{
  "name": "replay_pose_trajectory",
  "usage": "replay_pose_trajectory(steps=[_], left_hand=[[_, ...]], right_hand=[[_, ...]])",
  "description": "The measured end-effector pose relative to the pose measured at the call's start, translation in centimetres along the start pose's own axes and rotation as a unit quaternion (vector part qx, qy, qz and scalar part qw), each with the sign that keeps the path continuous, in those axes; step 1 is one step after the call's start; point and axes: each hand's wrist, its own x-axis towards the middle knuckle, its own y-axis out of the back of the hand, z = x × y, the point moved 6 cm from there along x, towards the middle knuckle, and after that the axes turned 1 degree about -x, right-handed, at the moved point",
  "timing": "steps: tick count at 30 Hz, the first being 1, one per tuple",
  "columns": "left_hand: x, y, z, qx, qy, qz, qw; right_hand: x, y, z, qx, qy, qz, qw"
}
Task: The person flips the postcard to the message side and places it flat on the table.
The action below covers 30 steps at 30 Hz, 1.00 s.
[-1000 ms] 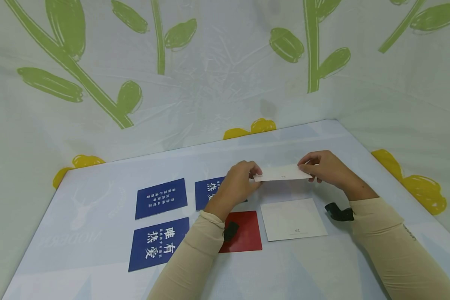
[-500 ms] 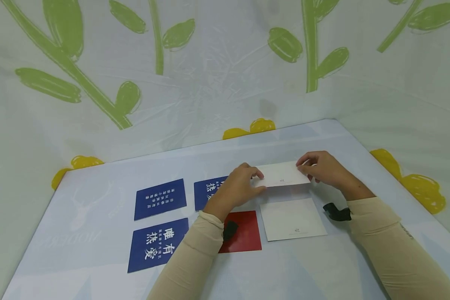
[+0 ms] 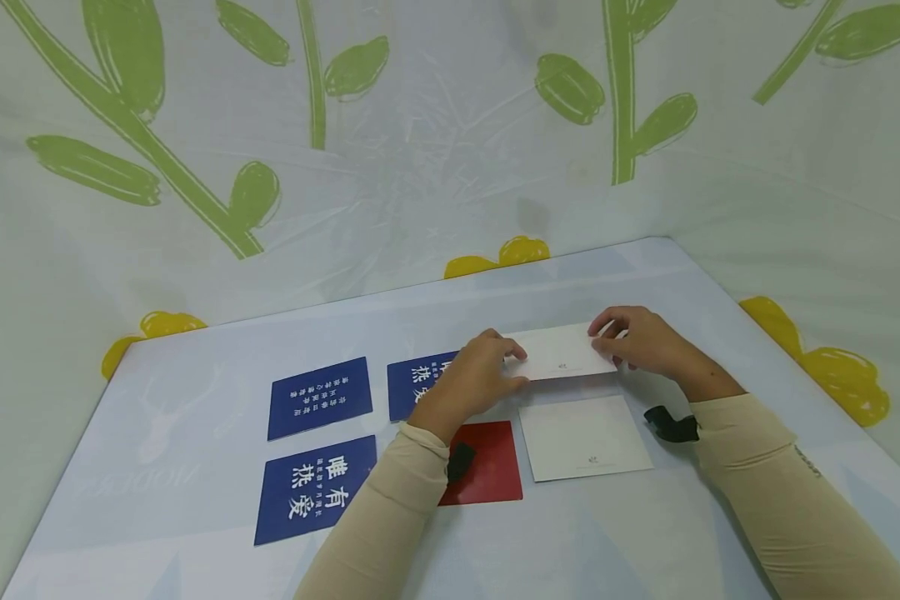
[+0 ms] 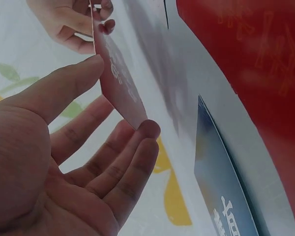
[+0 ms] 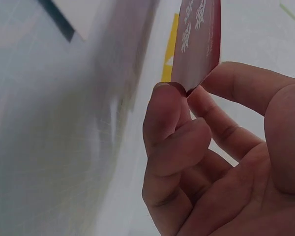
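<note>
Between my two hands is a card (image 3: 557,353), its white back facing up in the head view. The wrist views show its other side as red with white characters. My left hand (image 3: 476,379) holds the left end, thumb at one edge and a fingertip at the corner. At the opposite end, my right hand (image 3: 637,340) pinches the card between thumb and fingers. The held card is raised above the table, just beyond a white card (image 3: 587,439) lying flat. A red card (image 3: 495,467) lies under my left wrist, partly hidden by the sleeve.
Blue cards with white characters lie to the left: one far left (image 3: 320,398), one near left (image 3: 311,492), and one partly behind my left hand (image 3: 412,387). The pale table (image 3: 180,467) meets a leaf-patterned sheet (image 3: 435,167) at the back.
The held card has tilted, so more of its white back shows in the head view. The left hand's thumb and fingers have spread slightly wider; the cards on the table stay put.
</note>
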Motion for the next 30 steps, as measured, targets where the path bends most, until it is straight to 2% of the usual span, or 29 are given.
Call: replay_pose_trajectory(steps=[17,30], left_hand=[[-0.1,-0.9,0.1,0.037,-0.006,-0.008,0.9993],[-0.2,-1.2,0.1,0.037,-0.004,-0.020,0.9991]], right_hand=[[0.0,-0.6,0.1,-0.011,-0.008,-0.028,0.9995],[0.1,-0.9,0.2,-0.029,-0.015,-0.040,0.9987]])
